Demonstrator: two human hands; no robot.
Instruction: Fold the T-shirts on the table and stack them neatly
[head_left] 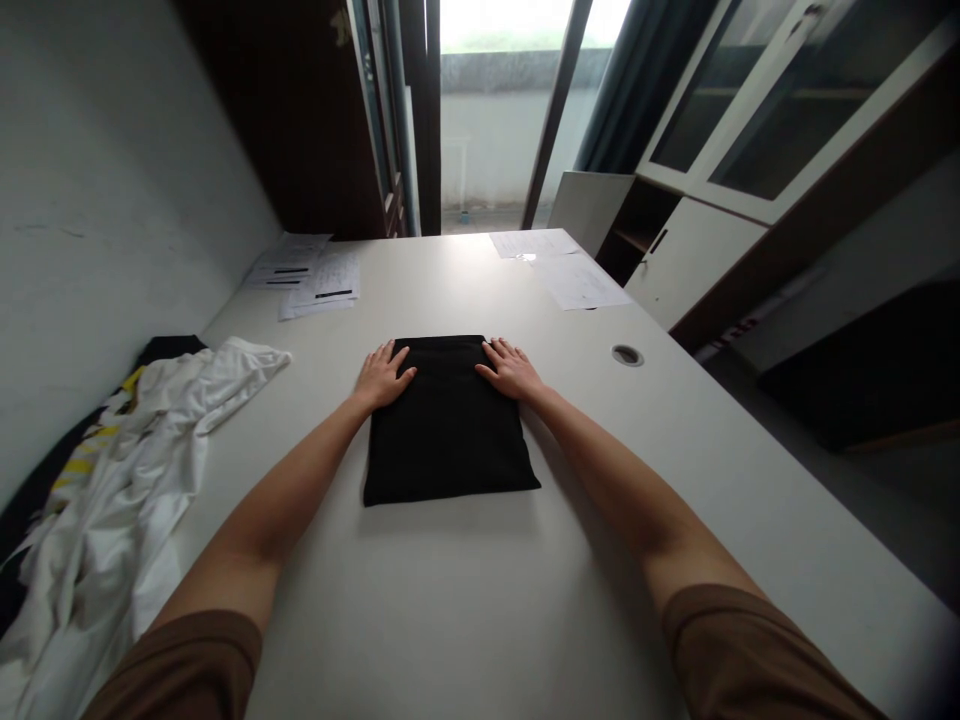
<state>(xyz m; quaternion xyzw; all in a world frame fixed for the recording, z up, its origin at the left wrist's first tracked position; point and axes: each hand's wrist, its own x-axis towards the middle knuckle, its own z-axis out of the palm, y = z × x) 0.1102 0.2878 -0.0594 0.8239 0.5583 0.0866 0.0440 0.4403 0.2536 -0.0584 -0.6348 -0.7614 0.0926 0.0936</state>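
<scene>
A black folded piece of cloth (450, 430), roughly rectangular, lies flat on the white table (465, 590) in front of me. My left hand (382, 376) rests on its far left edge with the fingers spread. At the far right edge, my right hand (511, 370) lies flat in the same way, fingers apart. Both palms partly cover the cloth's sides, and neither hand grips it. The cloth's near edge is fully visible, with its right near corner sticking out a little.
Crumpled white clothes (150, 430) with a dark, yellow-patterned garment (90, 450) lie along the left wall. Printed papers (322, 280) are at the far left, more sheets (577, 280) at the far right. A round cable hole (627, 355) sits near the right edge. Cabinets (697, 260) stand beyond.
</scene>
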